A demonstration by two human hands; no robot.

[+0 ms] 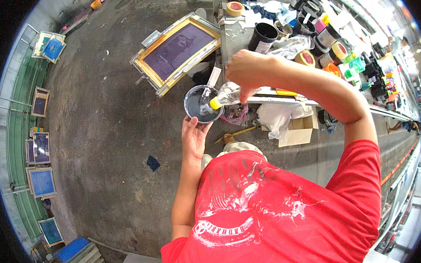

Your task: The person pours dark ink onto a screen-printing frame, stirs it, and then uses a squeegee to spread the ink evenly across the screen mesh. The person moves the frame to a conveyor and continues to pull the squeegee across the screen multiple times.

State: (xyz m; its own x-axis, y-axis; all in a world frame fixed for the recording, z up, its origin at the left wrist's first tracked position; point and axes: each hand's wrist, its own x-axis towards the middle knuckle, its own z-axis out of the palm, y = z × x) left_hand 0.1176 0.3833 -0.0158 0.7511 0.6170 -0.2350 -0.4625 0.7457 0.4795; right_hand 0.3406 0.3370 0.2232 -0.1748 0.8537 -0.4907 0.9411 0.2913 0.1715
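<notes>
Above the concrete floor (106, 137), the left hand (193, 135) cups a round container (200, 104) from below. The right hand (245, 68) grips a clear bottle (227, 96), tilted over it.

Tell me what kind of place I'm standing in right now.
Most likely a screen-printing workshop. A wood-framed printing screen leans by the bench, more framed screens line the wall rack, and ink tubs and tape rolls crowd the long table.

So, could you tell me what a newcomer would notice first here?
At centre, the right hand tips a clear bottle with a yellow neck over a round dark cup held from below by the left hand. Behind it, a wooden-framed printing screen leans by the cluttered worktable.
</notes>
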